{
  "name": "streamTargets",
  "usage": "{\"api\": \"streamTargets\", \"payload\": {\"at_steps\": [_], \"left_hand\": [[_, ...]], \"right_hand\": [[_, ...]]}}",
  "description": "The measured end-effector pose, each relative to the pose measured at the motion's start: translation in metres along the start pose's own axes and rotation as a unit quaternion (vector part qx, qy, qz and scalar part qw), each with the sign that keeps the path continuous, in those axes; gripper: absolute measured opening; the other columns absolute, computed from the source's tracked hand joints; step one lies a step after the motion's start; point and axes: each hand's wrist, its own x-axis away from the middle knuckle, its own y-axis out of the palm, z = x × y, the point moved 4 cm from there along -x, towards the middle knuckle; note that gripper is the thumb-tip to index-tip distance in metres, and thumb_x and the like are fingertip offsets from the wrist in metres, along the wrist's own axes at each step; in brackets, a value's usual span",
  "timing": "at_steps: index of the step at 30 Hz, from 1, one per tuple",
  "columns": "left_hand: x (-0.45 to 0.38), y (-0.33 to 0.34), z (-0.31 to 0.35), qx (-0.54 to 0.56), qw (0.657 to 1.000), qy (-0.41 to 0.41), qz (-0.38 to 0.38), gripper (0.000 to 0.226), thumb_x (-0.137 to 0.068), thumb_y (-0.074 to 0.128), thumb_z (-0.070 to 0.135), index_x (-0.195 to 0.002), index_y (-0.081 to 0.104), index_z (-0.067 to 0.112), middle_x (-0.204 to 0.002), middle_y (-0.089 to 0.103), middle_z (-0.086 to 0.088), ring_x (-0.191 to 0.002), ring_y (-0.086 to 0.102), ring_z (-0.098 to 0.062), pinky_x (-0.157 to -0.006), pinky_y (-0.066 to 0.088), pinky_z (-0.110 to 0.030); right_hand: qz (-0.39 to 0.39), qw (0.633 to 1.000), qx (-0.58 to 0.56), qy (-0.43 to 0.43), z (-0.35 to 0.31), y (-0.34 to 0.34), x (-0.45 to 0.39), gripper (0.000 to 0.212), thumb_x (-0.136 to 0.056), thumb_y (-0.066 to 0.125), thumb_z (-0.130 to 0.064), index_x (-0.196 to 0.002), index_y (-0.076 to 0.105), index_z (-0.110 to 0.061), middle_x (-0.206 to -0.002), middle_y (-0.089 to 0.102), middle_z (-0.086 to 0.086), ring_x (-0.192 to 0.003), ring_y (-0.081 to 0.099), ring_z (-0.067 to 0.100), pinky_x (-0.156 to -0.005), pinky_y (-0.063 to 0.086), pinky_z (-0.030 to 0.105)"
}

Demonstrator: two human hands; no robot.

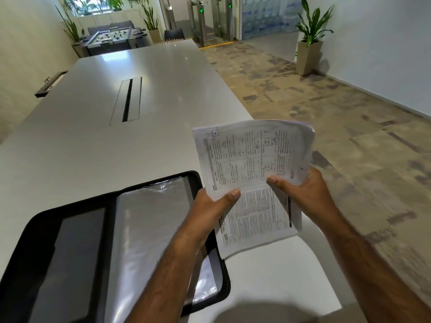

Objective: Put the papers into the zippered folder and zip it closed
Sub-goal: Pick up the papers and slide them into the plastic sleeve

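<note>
Papers (251, 164) up in both hands, left (210, 206) and right (303, 192) pinching the bottom edge. Folder (112, 241) open on the surface (93, 101) just beside. Not in yet, not zipped.

One open zippered folder (98, 241) on the table (98, 127). One stack of papers (251, 173) beside the folder, two hands on it: left hand (210, 210), right hand (305, 194).

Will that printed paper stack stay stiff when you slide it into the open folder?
Probably floppy: the stack of white printed papers already bends at mid-height between the left hand and right hand. Its loose sheets may fan apart. The black zippered folder's glossy clear sleeve looks slippery.
</note>
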Motion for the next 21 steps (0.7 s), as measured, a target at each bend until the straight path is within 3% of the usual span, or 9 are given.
{"api": "streamTargets", "payload": {"at_steps": [5, 8, 12, 17, 21], "left_hand": [[0.009, -0.019, -0.012, 0.081, 0.995, -0.056, 0.007, 0.043, -0.094, 0.078, 0.024, -0.136, 0.068, 0.028, -0.134, 0.072, 0.0, -0.124, 0.069, -0.021, -0.098, 0.059, -0.034], [0.017, -0.034, -0.023, 0.091, 0.992, -0.084, 0.024, 0.047, -0.095, 0.075, 0.019, -0.141, 0.064, 0.023, -0.134, 0.072, -0.002, -0.122, 0.07, -0.024, -0.099, 0.059, -0.043], [0.03, -0.055, -0.033, 0.096, 0.988, -0.093, 0.074, 0.04, -0.098, 0.072, 0.016, -0.136, 0.066, 0.024, -0.125, 0.076, -0.001, -0.113, 0.075, -0.023, -0.084, 0.064, -0.037], [0.043, -0.086, -0.041, 0.015, 0.98, -0.093, 0.175, 0.027, -0.099, 0.07, 0.017, -0.124, 0.065, 0.027, -0.112, 0.08, 0.006, -0.097, 0.079, -0.015, -0.068, 0.063, -0.027], [0.055, -0.117, -0.042, -0.034, 0.972, -0.087, 0.214, 0.027, -0.099, 0.071, 0.02, -0.122, 0.058, 0.024, -0.109, 0.08, 0.007, -0.093, 0.079, -0.011, -0.066, 0.062, -0.022]], "right_hand": [[-0.053, 0.998, 0.005, 0.031, 0.012, 0.024, 0.001, 0.031, -0.077, 0.085, -0.048, -0.102, 0.071, -0.057, -0.103, 0.076, -0.029, -0.093, 0.075, -0.003, -0.066, 0.057, 0.011], [-0.077, 0.995, 0.004, 0.062, 0.03, 0.041, 0.004, 0.031, -0.083, 0.085, -0.039, -0.109, 0.07, -0.046, -0.107, 0.077, -0.023, -0.092, 0.077, 0.005, -0.067, 0.061, 0.019], [-0.094, 0.991, -0.01, 0.098, 0.049, 0.065, 0.012, 0.031, -0.083, 0.086, -0.037, -0.108, 0.069, -0.043, -0.105, 0.078, -0.02, -0.091, 0.079, 0.01, -0.068, 0.063, 0.025], [-0.117, 0.984, -0.016, 0.13, 0.066, 0.094, 0.02, 0.034, -0.082, 0.086, -0.035, -0.112, 0.07, -0.037, -0.106, 0.08, -0.01, -0.092, 0.08, 0.019, -0.074, 0.066, 0.039], [-0.132, 0.981, -0.021, 0.139, 0.069, 0.114, 0.024, 0.035, -0.079, 0.087, -0.039, -0.11, 0.07, -0.04, -0.104, 0.08, -0.014, -0.092, 0.079, 0.016, -0.071, 0.065, 0.032]]}}
